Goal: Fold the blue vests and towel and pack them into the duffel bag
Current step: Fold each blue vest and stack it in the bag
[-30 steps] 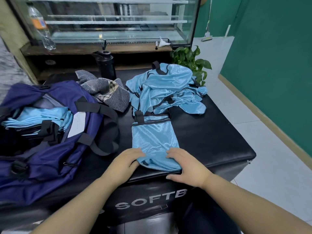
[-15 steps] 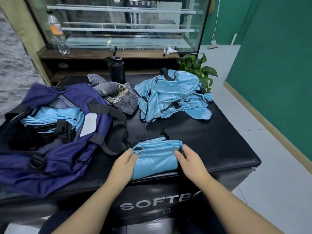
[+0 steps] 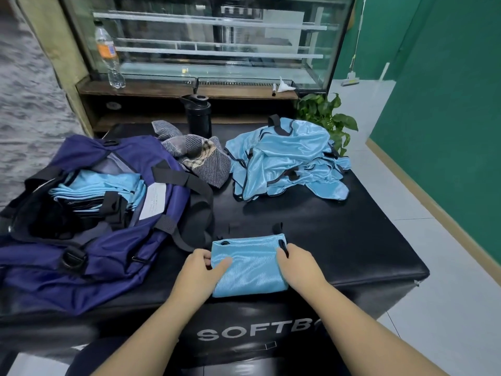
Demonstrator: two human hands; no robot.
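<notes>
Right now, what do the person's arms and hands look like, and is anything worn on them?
Both forearms are bare as far as the picture shows: no sleeves in view. The left hand and the right hand wear no gloves. No watch, bracelet or ring is visible on the wrists or fingers. No markings show on either arm. The upper arms lie outside the frame, so a short sleeve there cannot be ruled out.

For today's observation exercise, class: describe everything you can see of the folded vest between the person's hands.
The folded vest is a light blue, shiny mesh-like fabric with black trim, folded into a compact rectangle. It lies flat near the front edge of the black padded box, just right of the navy duffel bag. Black strap ends stick out at its far edge. The left hand pinches its left side, thumb on top; the right hand grips its right side.
</notes>
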